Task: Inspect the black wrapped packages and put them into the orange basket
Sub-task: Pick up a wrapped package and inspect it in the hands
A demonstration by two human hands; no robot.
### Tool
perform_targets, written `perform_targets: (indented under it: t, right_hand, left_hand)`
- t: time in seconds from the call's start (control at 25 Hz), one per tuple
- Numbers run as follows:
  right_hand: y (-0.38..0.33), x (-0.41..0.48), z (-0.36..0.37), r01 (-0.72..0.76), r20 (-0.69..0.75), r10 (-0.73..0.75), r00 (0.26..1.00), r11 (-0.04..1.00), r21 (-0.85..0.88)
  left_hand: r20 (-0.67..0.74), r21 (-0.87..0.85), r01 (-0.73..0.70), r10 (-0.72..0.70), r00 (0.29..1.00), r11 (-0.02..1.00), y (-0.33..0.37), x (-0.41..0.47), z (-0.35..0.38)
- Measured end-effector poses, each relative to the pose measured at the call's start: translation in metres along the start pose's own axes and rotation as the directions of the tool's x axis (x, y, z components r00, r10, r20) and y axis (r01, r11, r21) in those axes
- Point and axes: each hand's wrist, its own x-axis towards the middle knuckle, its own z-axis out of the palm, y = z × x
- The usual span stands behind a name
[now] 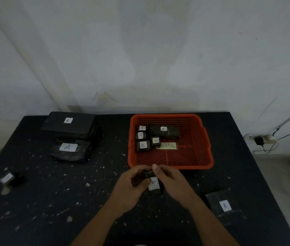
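A small black wrapped package (154, 184) with a white label is held between my left hand (131, 185) and my right hand (171, 181), just in front of the orange basket (206, 148). Both hands grip it above the table. Inside the basket lie several black packages labelled A (164, 131) beside a yellow tag reading NORMAL (167, 145). Two large black packages (69, 147) sit stacked at the back left. One small package (10, 178) lies at the left edge. Another black package (224, 205) rests at the right front.
The black table (51, 192) is speckled with white flecks. A pale wall rises behind it. On the floor to the right lie a power adapter (258, 140) and cables.
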Motion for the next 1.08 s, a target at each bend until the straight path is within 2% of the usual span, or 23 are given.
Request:
perform_targets:
  t: [0.12, 0.24, 0.32, 0.44, 0.52, 0.64, 0.76, 0.96, 1.08]
  right_hand:
    - [0.006, 0.0, 0.001, 0.063, -0.023, -0.065, 0.998, 0.994, -0.094]
    - [0.006, 0.002, 0.004, 0.056, -0.055, -0.061, 0.997, 0.995, -0.082]
    - [0.007, 0.002, 0.006, 0.009, -0.065, -0.006, 0.998, 0.999, 0.04]
    - [0.013, -0.003, 0.006, -0.1, 0.014, 0.1, 0.995, 0.955, 0.279]
    - [0.022, -0.005, 0.006, -0.133, -0.001, 0.144, 0.99, 0.917, 0.375]
    - [0.029, -0.001, 0.005, -0.166, -0.143, 0.241, 0.96, 0.9, 0.403]
    - [0.03, 0.01, -0.006, -0.163, -0.226, 0.26, 0.939, 0.913, 0.374]
    - [0.026, 0.051, -0.039, -0.139, -0.405, 0.278, 0.871, 0.93, 0.341]
    - [0.036, 0.093, -0.06, -0.21, -0.46, 0.336, 0.822, 0.93, 0.303]
  left_hand:
    - [-0.021, 0.029, -0.011, 0.012, 1.0, 1.0, -0.001, 0.001, 0.0]
    - [-0.025, 0.031, -0.006, 0.007, 1.0, 0.999, -0.001, 0.002, 0.0]
    - [-0.062, -0.029, 0.011, -0.013, 0.998, 1.0, 0.0, 0.003, 0.001]
    - [-0.182, -0.222, 0.085, -0.127, 0.975, 0.971, -0.003, 0.009, 0.0]
    - [-0.203, -0.22, 0.13, -0.176, 0.963, 0.967, -0.005, 0.013, 0.0]
    - [-0.137, -0.138, 0.172, -0.191, 0.972, 0.975, -0.002, 0.017, 0.002]
    - [-0.08, 0.065, 0.18, -0.175, 0.981, 0.982, -0.002, 0.033, -0.001]
    - [-0.204, 0.21, 0.195, -0.152, 0.967, 0.958, -0.017, 0.071, -0.013]
    - [-0.252, 0.257, 0.25, -0.185, 0.95, 0.934, -0.029, 0.087, -0.016]
